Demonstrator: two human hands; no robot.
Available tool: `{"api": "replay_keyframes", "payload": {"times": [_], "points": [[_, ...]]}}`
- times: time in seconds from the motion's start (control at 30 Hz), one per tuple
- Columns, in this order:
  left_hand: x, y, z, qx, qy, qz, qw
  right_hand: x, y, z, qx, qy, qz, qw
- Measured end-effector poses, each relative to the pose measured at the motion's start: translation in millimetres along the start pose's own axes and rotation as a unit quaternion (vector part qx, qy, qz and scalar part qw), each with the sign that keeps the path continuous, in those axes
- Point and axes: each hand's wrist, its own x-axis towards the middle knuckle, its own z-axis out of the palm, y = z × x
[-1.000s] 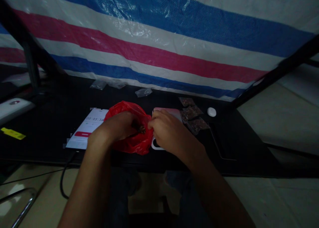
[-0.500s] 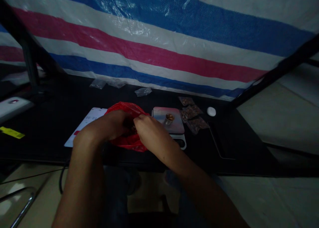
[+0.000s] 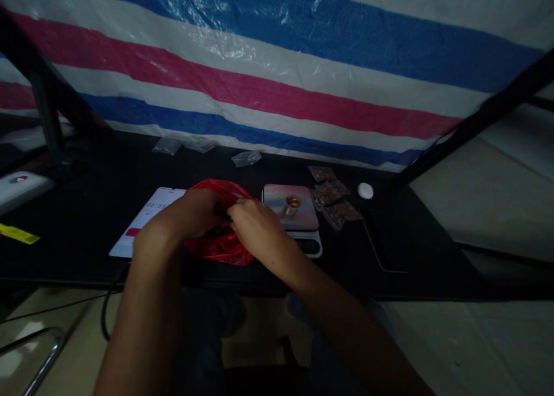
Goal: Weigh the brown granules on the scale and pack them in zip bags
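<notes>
A red plastic bag (image 3: 220, 249) lies gathered wide at its mouth on the black table, with both hands over it. My left hand (image 3: 201, 208) reaches into the bag from the left, its fingers hidden in shadow. Beside it, my right hand (image 3: 253, 220) is closed, fingertips bent down close to the left ones; what they pinch is too dark to make out. Right of the bag stands a small scale (image 3: 274, 194), and on its plate sits a little metal cup (image 3: 291, 207) with brownish contents.
Several small filled bags (image 3: 329, 194) lie right of the scale, near a white round case (image 3: 365, 191) and a dark flat device (image 3: 378, 240). Clear bags (image 3: 246, 158) rest along the striped sheet (image 3: 268, 84). A phone showing a timer (image 3: 149, 211) lies left, partly under my arm.
The view has shifted slightly. Both hands stay over the red bag, with the right fingers moved a little closer to the left hand. The cup remains on the scale.
</notes>
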Motion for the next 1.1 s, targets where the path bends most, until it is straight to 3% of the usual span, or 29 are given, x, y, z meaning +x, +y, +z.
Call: {"api": "replay_keyframes", "payload": {"times": [0.2, 0.33, 0.53, 0.67, 0.9, 1.1], "points": [[-2, -1, -2.9, -0.003, -0.022, -0.013, 1.000, -2, 9, -4, 0.028, 0.020, 0.003, 0.999], [1, -7, 2.2, -0.019, -0.005, 0.010, 1.000, -4, 18, -10, 0.091, 0.051, -0.021, 0.994], [1, -10, 5.5, -0.029, 0.022, 0.025, 0.999, -21, 32, -45, 0.198, 0.118, -0.012, 0.973], [-2, -6, 0.5, -0.023, 0.019, 0.026, 0.999, -39, 54, -68, 0.189, 0.152, 0.025, 0.970], [-4, -1, -0.5, -0.074, -0.001, 0.024, 0.997, -59, 84, -79, 0.127, 0.114, 0.081, 0.982], [1, -6, 6.4, -0.092, 0.048, 0.056, 0.993, -55, 88, -74, 0.080, 0.087, 0.050, 0.992]]}}
